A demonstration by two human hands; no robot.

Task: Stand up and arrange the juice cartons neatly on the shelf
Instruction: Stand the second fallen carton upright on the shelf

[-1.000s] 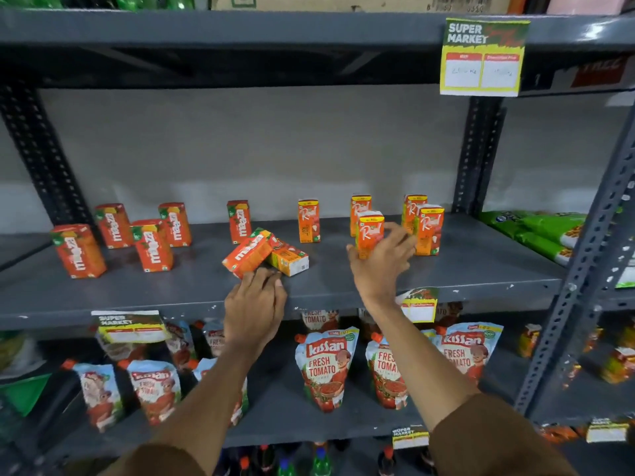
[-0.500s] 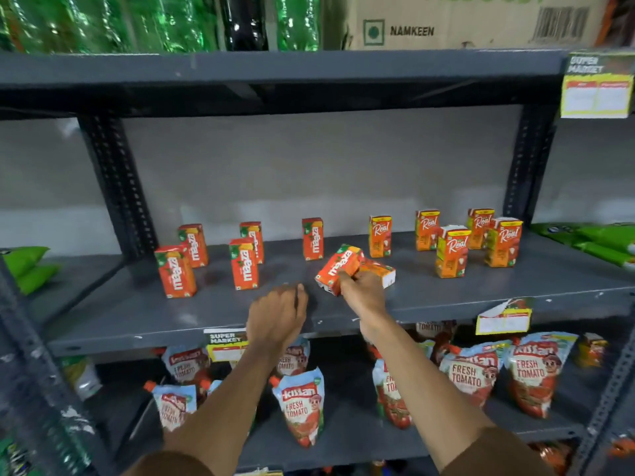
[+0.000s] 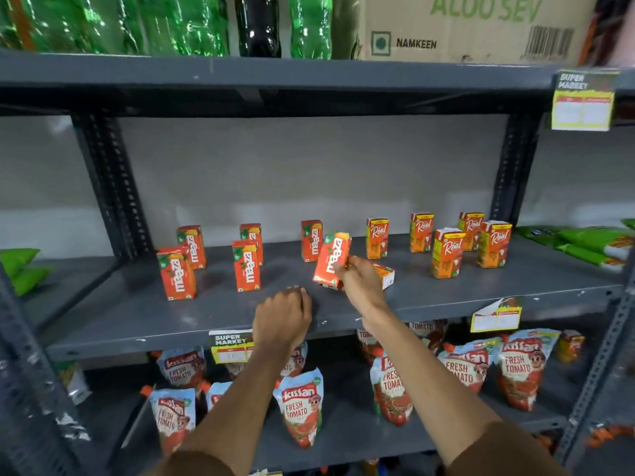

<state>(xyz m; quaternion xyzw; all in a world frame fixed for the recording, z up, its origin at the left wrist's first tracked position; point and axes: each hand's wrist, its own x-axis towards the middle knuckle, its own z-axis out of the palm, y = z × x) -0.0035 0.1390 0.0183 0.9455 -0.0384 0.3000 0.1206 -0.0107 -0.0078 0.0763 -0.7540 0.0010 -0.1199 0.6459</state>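
Grey metal shelf (image 3: pixel 144 314), front edge bare from 7 to 5 o'clock; widest open room at front left and front right. Right hand (image 3: pixel 360 286) grasps a tilted Maaza carton (image 3: pixel 331 259) at centre, its base on or just above the shelf; cannot tell which. A fallen carton (image 3: pixel 385 274) lies just behind the hand, at its 2 o'clock. Left hand (image 3: pixel 283 317) rests near the front edge, fingers curled loosely, holding nothing. Upright Maaza cartons (image 3: pixel 245 266) stand at 9 to 10 o'clock, spaced apart; one more directly behind the tilted one. Upright Real cartons (image 3: pixel 446 254) stand at 1 to 3 o'clock. Edge tags (image 3: pixel 230 347) read "SUPER MARKET". Lower shelf: Kissan pouches (image 3: pixel 299 403), "FRESH TOMATO". Top shelf: green bottles (image 3: pixel 185 25), box (image 3: pixel 464 25) marked "ALOO SEV", "NAMKEEN".
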